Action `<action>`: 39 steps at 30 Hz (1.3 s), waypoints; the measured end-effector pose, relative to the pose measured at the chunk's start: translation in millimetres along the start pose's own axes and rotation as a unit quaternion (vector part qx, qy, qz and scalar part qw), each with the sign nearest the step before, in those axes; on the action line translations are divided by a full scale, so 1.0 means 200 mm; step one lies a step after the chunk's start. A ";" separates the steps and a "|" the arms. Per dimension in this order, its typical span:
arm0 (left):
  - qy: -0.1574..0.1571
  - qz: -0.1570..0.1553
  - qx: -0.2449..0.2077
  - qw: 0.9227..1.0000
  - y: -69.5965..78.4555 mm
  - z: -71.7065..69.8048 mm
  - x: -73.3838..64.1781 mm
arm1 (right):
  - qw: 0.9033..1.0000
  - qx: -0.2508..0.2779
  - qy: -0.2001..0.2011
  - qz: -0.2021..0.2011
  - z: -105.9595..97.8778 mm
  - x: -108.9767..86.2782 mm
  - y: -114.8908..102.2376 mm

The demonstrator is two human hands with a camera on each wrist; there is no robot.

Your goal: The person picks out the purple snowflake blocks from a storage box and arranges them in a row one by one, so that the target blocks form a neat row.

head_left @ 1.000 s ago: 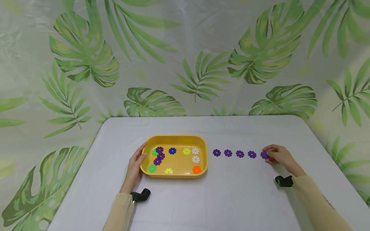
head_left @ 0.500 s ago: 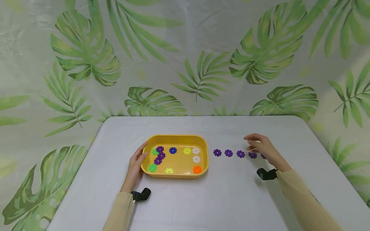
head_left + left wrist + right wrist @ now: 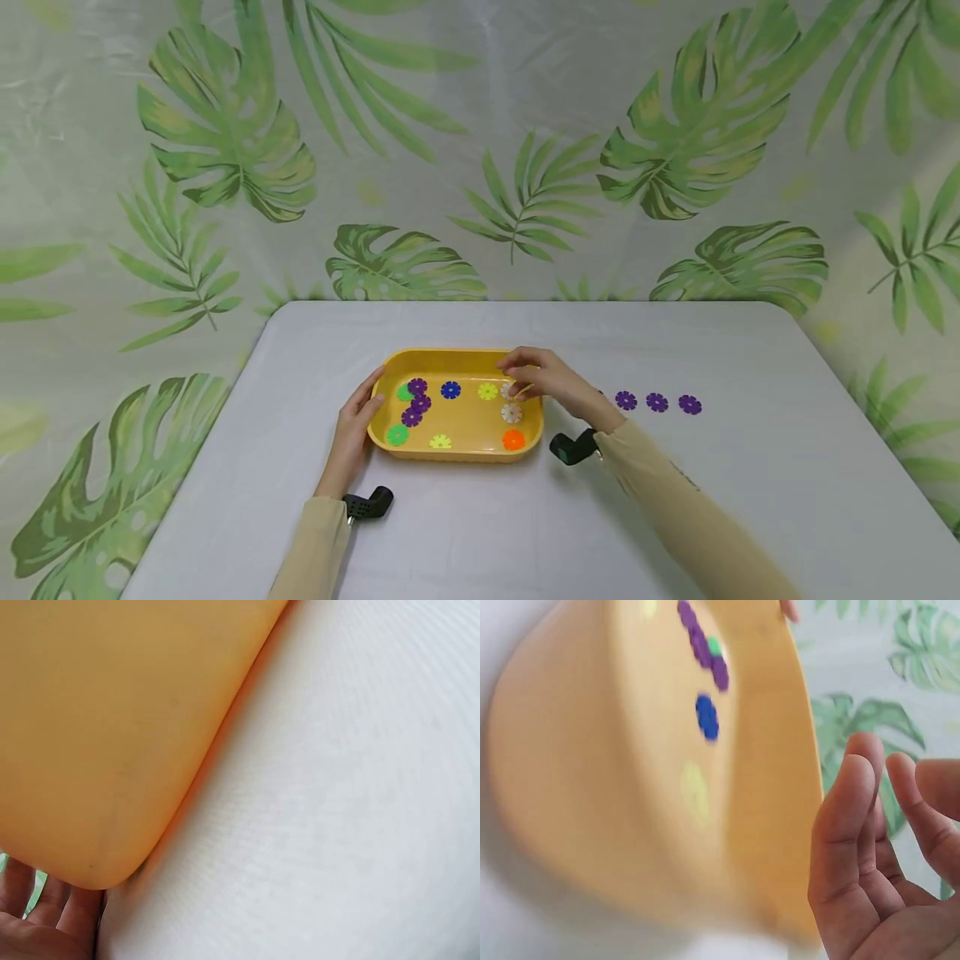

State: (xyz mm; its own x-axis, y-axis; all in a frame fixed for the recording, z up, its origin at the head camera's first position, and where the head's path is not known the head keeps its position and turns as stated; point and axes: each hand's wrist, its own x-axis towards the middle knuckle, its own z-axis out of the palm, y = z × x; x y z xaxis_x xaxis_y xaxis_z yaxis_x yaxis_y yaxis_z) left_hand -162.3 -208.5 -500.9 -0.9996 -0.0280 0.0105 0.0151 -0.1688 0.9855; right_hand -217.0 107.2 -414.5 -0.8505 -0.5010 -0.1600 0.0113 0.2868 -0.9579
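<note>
My left hand (image 3: 351,429) holds the left end of a yellow plastic tray (image 3: 457,456), thumb at the rim and fingers along the outer wall. Over the tray's right end hovers my right hand (image 3: 553,382), fingers loosely bent with nothing between them. Below it are white notched snowflake discs (image 3: 512,413), one partly hidden by the fingers. Also inside lie several purple snowflake discs (image 3: 420,403), a blue disc (image 3: 451,390), an orange disc (image 3: 513,440), green discs (image 3: 397,434) and yellow discs (image 3: 487,392).
Right of the tray, purple discs (image 3: 657,402) lie in a row on the white table (image 3: 480,533); my right hand and wrist hide its left part. A leaf-patterned cloth (image 3: 405,167) hangs behind the table.
My right hand has let go of the purple disc at the row's right end and travelled left to above the tray. The left hand stays at the tray.
</note>
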 end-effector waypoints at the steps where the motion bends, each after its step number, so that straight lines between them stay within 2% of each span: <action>1: 0.000 0.000 0.000 1.000 0.00 0.00 0.00 | 1.000 0.005 -0.016 -0.001 0.04 0.03 -0.01; 9: 0.003 -0.003 0.005 1.000 0.00 0.00 0.00 | 0.992 0.022 -0.120 0.025 0.29 0.21 -0.08; 13: 0.001 -0.005 0.007 1.000 0.01 0.00 0.00 | 0.987 0.016 -0.148 0.051 0.37 0.29 -0.08; 18: -0.001 -0.005 0.009 1.000 0.01 0.01 0.00 | 0.985 -0.001 -0.160 0.072 0.43 0.37 -0.07; 24: 0.000 -0.004 0.011 1.000 0.01 0.01 0.00 | 0.983 -0.054 -0.160 0.077 0.49 0.42 -0.07; 29: 0.001 -0.004 0.009 1.000 0.01 0.01 0.00 | 0.977 -0.095 -0.170 0.087 0.51 0.45 -0.07; 30: 0.001 -0.006 0.010 1.000 0.01 0.01 0.00 | 0.976 -0.098 -0.179 0.081 0.51 0.48 -0.03; 34: 0.003 -0.009 0.013 1.000 0.02 0.01 0.00 | 0.972 -0.105 -0.187 0.094 0.50 0.48 -0.02; 39: 0.005 -0.009 0.012 1.000 0.02 0.01 -0.01 | 0.971 -0.123 -0.170 0.116 0.50 0.43 -0.05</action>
State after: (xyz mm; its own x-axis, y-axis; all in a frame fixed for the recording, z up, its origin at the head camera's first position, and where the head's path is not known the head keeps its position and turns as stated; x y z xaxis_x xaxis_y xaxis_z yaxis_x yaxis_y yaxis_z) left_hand -161.2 -207.0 -497.6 -0.9994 -0.0345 -0.0081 -0.0030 -0.1453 0.9894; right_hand -238.2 -19.7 -443.1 -0.6175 -0.6281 -0.4736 0.0195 0.5896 -0.8074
